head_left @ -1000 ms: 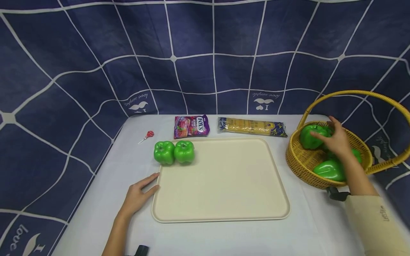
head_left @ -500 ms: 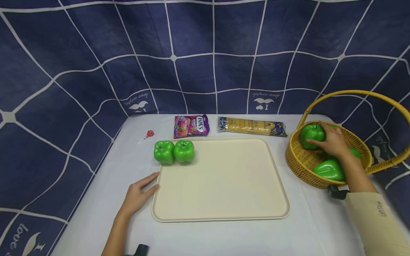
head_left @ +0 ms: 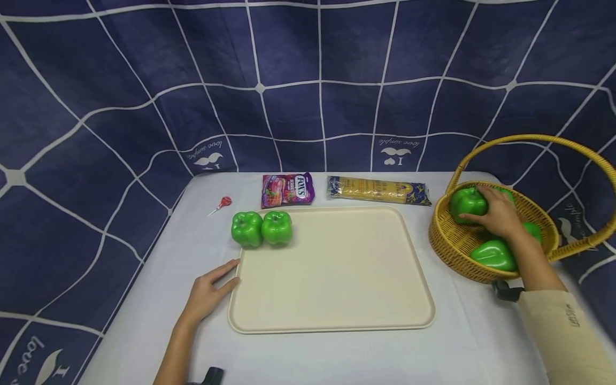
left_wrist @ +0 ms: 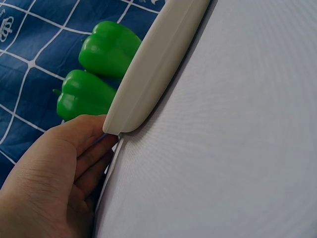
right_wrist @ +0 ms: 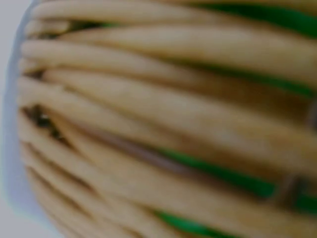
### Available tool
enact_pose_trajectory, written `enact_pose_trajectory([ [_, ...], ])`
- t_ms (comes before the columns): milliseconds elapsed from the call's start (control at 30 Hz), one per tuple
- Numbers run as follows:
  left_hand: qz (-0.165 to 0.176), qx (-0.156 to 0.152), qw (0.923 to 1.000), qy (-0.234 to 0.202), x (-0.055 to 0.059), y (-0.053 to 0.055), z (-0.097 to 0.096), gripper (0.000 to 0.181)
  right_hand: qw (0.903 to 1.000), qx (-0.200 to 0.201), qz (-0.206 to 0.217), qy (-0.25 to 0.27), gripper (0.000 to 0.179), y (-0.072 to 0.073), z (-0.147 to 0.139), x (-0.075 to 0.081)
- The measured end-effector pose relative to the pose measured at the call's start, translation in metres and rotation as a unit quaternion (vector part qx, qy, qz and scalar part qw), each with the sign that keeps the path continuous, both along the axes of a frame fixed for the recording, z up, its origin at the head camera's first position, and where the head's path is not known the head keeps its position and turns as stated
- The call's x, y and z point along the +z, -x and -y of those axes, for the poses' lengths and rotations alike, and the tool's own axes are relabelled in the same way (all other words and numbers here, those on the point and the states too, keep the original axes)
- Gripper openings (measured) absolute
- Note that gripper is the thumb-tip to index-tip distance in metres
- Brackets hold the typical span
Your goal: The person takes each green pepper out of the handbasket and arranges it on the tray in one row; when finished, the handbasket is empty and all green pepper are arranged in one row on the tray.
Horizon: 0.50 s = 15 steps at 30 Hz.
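Inside the wicker basket (head_left: 444, 243) on the right, my right hand (head_left: 502, 215) grips a green bell pepper (head_left: 466, 206), thumb in front and fingers over its top. More green peppers lie around it, one (head_left: 494, 255) near the basket's front. My left hand (head_left: 206, 294) touches the left edge of the cream tray (head_left: 332, 272) with its fingers extended. Two green bell peppers, the left one (head_left: 247, 229) and the right one (head_left: 276, 228), stand side by side at the tray's back left corner. The right wrist view holds only blurred basket weave (right_wrist: 148, 99), hiding the hand.
Behind the tray lie a purple candy bag (head_left: 287, 190) and a long yellow pasta packet (head_left: 378, 191). A red lollipop (head_left: 224, 202) is at the back left. The basket's tall handle (head_left: 539, 139) arches over its right side. Blue checked cloth (head_left: 308, 85) hangs behind the table.
My right hand has moved left and its fingers have closed around the green bell pepper in the basket. My left hand and the tray have stayed put.
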<state>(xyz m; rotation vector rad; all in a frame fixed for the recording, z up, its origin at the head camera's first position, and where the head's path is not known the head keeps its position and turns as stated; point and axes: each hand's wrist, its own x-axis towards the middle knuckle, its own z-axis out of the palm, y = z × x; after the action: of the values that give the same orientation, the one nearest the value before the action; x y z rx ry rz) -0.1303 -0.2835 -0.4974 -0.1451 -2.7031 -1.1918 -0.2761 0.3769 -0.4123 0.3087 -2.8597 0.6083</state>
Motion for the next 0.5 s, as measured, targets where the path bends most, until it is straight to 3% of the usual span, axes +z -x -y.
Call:
enact_pose_trajectory([
  [233, 0.004, 0.002, 1.0000, -0.002, -0.001, 0.001, 0.001, 0.045, 0.9998, 0.012, -0.015, 0.002, 0.102, -0.004, 0.003, -0.002],
  [500, 0.007, 0.001, 1.0000, -0.006, 0.000, -0.001, 0.000, 0.045, 0.9994, 0.026, -0.018, -0.011, 0.099, -0.011, 0.001, -0.001],
])
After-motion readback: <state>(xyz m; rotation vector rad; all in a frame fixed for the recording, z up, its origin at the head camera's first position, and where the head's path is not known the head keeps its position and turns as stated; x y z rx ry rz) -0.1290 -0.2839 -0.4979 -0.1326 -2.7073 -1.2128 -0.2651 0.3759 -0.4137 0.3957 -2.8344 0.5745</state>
